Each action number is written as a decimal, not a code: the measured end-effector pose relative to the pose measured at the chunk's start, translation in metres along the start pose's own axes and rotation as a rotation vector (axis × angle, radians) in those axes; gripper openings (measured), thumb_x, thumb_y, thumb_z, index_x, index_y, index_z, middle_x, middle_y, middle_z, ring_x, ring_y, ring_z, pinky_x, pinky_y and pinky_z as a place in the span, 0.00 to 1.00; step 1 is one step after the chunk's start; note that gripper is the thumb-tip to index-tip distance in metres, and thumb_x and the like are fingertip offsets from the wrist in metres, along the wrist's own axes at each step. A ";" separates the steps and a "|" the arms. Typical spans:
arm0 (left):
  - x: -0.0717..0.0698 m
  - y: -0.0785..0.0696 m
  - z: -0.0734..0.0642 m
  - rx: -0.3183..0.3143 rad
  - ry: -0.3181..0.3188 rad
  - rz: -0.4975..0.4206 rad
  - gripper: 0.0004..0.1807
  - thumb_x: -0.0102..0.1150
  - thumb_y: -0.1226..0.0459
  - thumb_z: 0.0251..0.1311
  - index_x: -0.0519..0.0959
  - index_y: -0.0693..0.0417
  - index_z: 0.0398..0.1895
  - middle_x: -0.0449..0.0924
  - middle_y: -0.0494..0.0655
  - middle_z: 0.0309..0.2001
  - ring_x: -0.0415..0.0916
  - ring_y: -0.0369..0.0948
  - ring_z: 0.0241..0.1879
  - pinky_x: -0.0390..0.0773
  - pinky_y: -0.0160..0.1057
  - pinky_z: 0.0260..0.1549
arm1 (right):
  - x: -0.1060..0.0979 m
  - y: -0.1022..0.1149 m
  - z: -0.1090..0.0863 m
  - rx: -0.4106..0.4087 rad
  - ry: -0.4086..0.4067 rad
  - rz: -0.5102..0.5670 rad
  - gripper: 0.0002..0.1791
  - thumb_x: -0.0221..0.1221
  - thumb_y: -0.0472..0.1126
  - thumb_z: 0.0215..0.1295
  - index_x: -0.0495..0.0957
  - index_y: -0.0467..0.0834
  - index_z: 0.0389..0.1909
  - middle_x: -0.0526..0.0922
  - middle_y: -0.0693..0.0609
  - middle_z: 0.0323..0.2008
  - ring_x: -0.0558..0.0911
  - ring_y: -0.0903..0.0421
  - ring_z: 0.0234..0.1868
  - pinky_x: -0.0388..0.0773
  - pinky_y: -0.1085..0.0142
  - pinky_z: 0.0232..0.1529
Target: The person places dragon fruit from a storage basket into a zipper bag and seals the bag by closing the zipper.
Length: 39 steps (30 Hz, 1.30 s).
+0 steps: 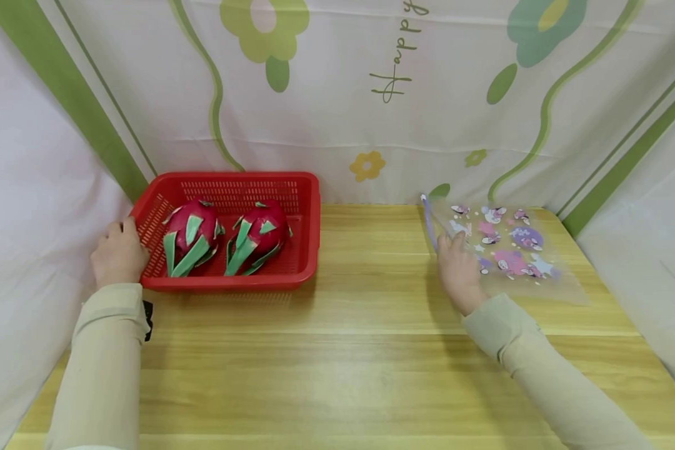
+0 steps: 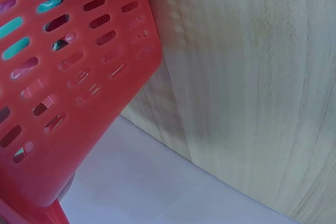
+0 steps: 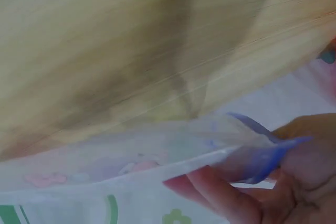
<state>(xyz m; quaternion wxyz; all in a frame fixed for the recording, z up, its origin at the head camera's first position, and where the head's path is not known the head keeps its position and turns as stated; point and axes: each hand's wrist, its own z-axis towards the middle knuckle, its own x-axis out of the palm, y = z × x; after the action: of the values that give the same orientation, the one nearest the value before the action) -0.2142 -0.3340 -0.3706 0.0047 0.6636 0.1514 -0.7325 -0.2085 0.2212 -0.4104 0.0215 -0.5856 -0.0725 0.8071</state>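
Observation:
A red plastic basket [image 1: 270, 282] with slotted walls stands at the left of the table, holding two dragon fruits, one on the left [image 1: 194, 234] and one on the right [image 1: 259, 234]. My left hand [image 1: 119, 253] grips the basket's left rim. In the left wrist view the slotted wall [image 2: 100, 82] fills the upper left, and most of that hand is hidden. On the right, my right hand [image 1: 460, 269] pinches a clear printed zip bag [image 1: 517, 250] near its purple-edged opening. The right wrist view shows thumb and fingers about the purple strip [image 3: 262, 161], the bag hanging off the fingers.
Beneath everything lies a wood-grain table [image 1: 337, 369]. A white curtain [image 1: 326, 112] with flowers and green stripes rises behind it, and white cloth [image 1: 22, 187] hangs along the left side. More cloth [image 1: 652, 250] hangs at the right.

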 end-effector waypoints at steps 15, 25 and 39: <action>-0.001 -0.003 -0.003 0.001 0.010 -0.002 0.31 0.44 0.70 0.58 0.52 0.75 0.64 0.56 0.80 0.56 0.60 0.74 0.48 0.69 0.70 0.40 | -0.013 -0.017 0.008 -0.005 0.227 0.013 0.17 0.43 0.29 0.67 0.69 0.19 0.50 0.69 0.25 0.55 0.72 0.30 0.50 0.75 0.41 0.50; 0.000 -0.002 -0.004 0.000 -0.017 -0.013 0.31 0.44 0.70 0.58 0.53 0.75 0.64 0.57 0.80 0.55 0.61 0.74 0.47 0.69 0.70 0.40 | -0.011 -0.020 0.012 0.015 0.209 0.330 0.45 0.59 0.35 0.56 0.46 0.22 0.68 0.44 0.26 0.71 0.46 0.21 0.68 0.46 0.33 0.68; -0.002 -0.001 -0.004 -0.005 -0.011 -0.019 0.31 0.43 0.70 0.59 0.53 0.75 0.65 0.57 0.80 0.56 0.60 0.74 0.48 0.68 0.70 0.41 | -0.015 -0.014 0.014 0.072 0.247 0.447 0.54 0.58 0.32 0.53 0.29 0.26 0.71 0.25 0.29 0.72 0.38 0.19 0.68 0.48 0.31 0.64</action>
<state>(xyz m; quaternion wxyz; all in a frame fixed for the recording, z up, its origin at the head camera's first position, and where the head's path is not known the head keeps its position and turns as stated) -0.2105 -0.3322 -0.3682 0.0003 0.6580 0.1597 -0.7359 -0.2172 0.2318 -0.3897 -0.1279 -0.6802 0.0906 0.7161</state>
